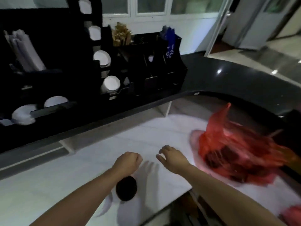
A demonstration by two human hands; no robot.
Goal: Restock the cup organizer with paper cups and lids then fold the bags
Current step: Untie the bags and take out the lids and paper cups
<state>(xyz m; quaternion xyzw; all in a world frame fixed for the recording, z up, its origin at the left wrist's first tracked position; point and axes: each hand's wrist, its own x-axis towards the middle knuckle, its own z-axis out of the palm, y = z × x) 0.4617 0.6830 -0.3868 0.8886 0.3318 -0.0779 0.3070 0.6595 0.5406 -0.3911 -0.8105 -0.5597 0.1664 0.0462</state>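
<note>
My left hand is curled into a fist over the white counter. A whitish bag with a dark round thing in it shows just under that wrist and seems to hang from the fist. My right hand hovers beside it, fingers loosely bent and holding nothing. A red plastic bag, blurred, lies to its right, apart from the fingers. The black cup organizer stands on the dark upper counter at the back left, with white paper cups and lids in its slots.
Brown packets and blue packets stand in the organizer's right compartments, white napkins at its left. The white counter ends at an edge near me. Another red thing shows at the bottom right.
</note>
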